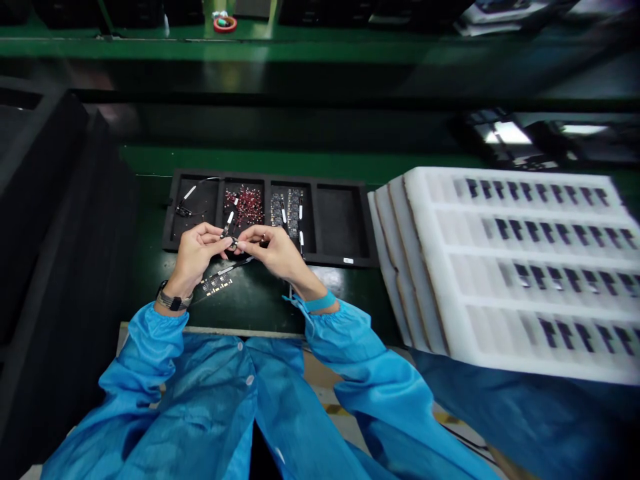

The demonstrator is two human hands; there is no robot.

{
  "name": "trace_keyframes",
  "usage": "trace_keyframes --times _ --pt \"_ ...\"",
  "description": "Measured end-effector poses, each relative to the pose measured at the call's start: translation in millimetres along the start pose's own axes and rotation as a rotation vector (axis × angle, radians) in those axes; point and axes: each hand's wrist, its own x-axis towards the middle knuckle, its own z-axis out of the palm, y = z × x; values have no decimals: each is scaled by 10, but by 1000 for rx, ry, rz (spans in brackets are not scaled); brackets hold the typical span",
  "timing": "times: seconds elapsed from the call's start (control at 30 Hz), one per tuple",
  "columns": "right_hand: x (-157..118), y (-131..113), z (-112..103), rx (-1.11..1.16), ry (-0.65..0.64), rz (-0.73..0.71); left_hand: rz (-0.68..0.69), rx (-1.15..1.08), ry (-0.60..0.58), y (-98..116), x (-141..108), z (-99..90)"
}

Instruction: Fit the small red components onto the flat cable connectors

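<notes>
My left hand (196, 257) and my right hand (274, 252) meet in front of the black tray, both closed in a pinch. Between their fingertips is a small dark electronic part (233, 244); its exact kind is too small to make out. A white-tagged strip (229, 221) sticks up beside the left fingertips. Just below the hands, a small circuit board panel (217, 284) lies on the dark green bench, with a thin dark strip running from it towards my right hand. The black tray (333, 257) holds red-wired small parts (246, 205) and rows of little circuit boards (287, 208).
A stack of white foam trays (440, 267) with rows of dark pieces stands on the right. Black foam boxes (45, 220) rise close on the left. A red tape roll (225, 24) sits on the green shelf (150, 48) at the back.
</notes>
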Motion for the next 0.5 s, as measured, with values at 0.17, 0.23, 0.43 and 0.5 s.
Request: trace_keyframes --times 0.17,0.23,0.43,0.5 --pt "-10 -17 8 -92 102 -52 172 63 116 53 -52 41" --pt "-18 -36 -7 -115 146 -73 319 106 219 135 -52 13" --pt "-24 -65 -64 -106 164 -89 538 285 462 262 257 -421" --pt "-19 -53 -65 -95 140 -76 475 448 528 198 386 -596"
